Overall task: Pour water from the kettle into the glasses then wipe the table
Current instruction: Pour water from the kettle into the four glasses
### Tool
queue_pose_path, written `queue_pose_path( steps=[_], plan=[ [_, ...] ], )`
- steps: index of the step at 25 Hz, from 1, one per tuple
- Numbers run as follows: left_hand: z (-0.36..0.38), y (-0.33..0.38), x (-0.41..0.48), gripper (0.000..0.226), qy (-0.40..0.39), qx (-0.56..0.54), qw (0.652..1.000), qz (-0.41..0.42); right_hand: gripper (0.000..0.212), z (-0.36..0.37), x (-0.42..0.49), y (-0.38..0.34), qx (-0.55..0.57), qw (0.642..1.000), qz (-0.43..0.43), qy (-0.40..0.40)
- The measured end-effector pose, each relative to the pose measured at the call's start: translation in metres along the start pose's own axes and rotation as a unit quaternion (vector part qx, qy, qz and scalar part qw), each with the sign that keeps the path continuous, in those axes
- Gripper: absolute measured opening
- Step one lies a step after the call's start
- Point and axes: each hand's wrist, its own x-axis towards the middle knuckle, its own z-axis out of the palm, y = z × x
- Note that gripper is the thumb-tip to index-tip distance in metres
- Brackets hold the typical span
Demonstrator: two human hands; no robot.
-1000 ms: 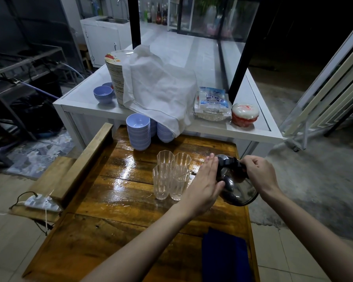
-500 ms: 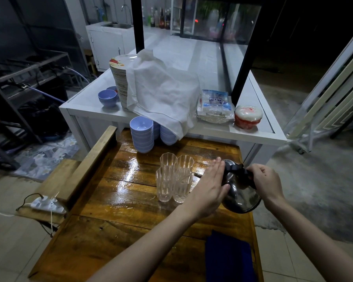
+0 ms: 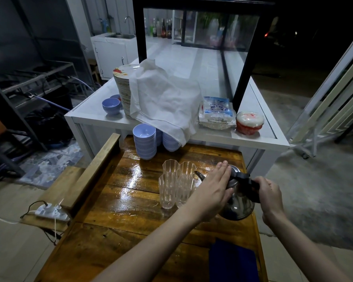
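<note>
A steel kettle (image 3: 239, 208) with a black handle is tilted toward a cluster of several clear glasses (image 3: 176, 185) on the wet wooden table (image 3: 130, 200). Its spout reaches over the right front glass. My right hand (image 3: 268, 190) grips the black handle. My left hand (image 3: 214, 190) lies flat against the kettle's lid and upper side, fingers together and straight. A dark blue cloth (image 3: 232, 261) lies folded at the table's near right corner.
Stacks of lilac bowls (image 3: 145, 141) stand at the table's far edge. Behind is a white counter (image 3: 212, 137) with stacked plates under a white cloth (image 3: 163, 102), a plastic packet (image 3: 216, 112) and a red-and-white container (image 3: 249, 122). A power strip (image 3: 51, 211) lies on a low bench at left.
The kettle has tipped further toward the glasses and my left hand has slid up over its lid. My head has moved back a little, widening the view.
</note>
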Motion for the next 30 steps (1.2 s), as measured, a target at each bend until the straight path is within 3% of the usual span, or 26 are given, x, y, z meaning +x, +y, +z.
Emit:
queue_pose_path(
  steps=[12, 30],
  plan=[
    [-0.021, -0.021, -0.017, 0.062, 0.065, -0.056, 0.995, -0.060, 0.037, 0.037, 0.018, -0.041, -0.128, 0.984, -0.117, -0.050],
    [-0.009, -0.033, -0.017, 0.060, 0.120, -0.112, 0.983, -0.086, 0.041, 0.047, 0.031, -0.065, -0.212, 0.961, -0.158, -0.086]
  ],
)
